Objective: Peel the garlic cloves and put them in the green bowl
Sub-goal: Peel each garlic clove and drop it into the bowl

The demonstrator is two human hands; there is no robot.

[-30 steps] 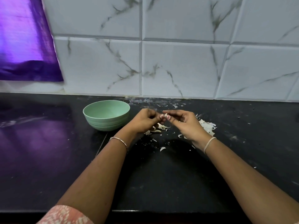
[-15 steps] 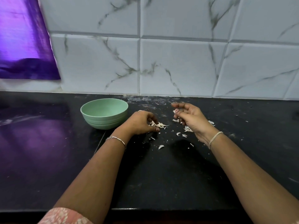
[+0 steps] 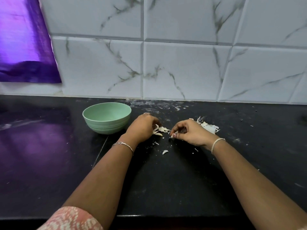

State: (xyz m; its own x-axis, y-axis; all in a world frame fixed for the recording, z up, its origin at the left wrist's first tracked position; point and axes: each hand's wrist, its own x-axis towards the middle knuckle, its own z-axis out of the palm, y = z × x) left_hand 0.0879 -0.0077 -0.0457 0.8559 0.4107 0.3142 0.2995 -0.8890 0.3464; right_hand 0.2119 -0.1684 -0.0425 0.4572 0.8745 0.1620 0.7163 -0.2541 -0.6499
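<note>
My left hand (image 3: 142,128) sits on the table (image 3: 166,180) just right of the green bowl (image 3: 106,127). Its fingers are curled down over a small heap of garlic cloves (image 3: 160,130), and I cannot tell whether they grip one or only rest there. Further right of the bowl, my right hand (image 3: 191,133) has thumb and forefinger closed on a pale scrap (image 3: 171,136); I cannot tell if it is clove or skin. I see no clove in the part of the bowl that shows. I judge I am between cloves. To peel well, I should pin one clove with the left fingers, catch its loose skin with a right nail and pull lengthwise. The skins should go on the skin pile (image 3: 207,127), farthest from the bowl.
</note>
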